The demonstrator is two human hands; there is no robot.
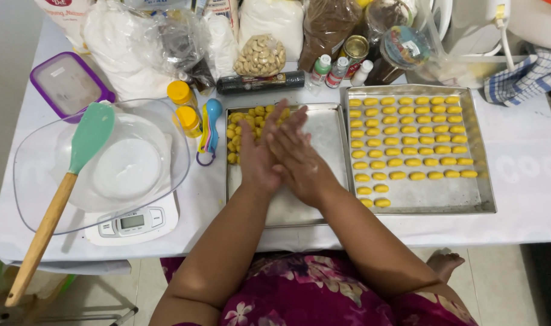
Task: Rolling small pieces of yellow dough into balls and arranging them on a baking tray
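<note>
Yellow dough pieces (408,142) fill metal tray (483,181).

L hand (258,158) & R hand (296,156) pressed palm to palm, fingers pointing 12 o'clock, forearms converging from 6.

Home kitchen: baking trays (420,196), digital scale (133,223), bagged ingredients (269,21), spatula (76,175).

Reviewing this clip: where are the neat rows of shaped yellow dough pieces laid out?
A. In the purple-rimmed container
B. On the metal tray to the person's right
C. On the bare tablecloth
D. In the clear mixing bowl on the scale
B: the shaped yellow pieces lie in rows on the right metal tray, while the hands, left hand and right hand, are pressed together over the middle tray, which holds a loose pile of yellow pieces.
</note>
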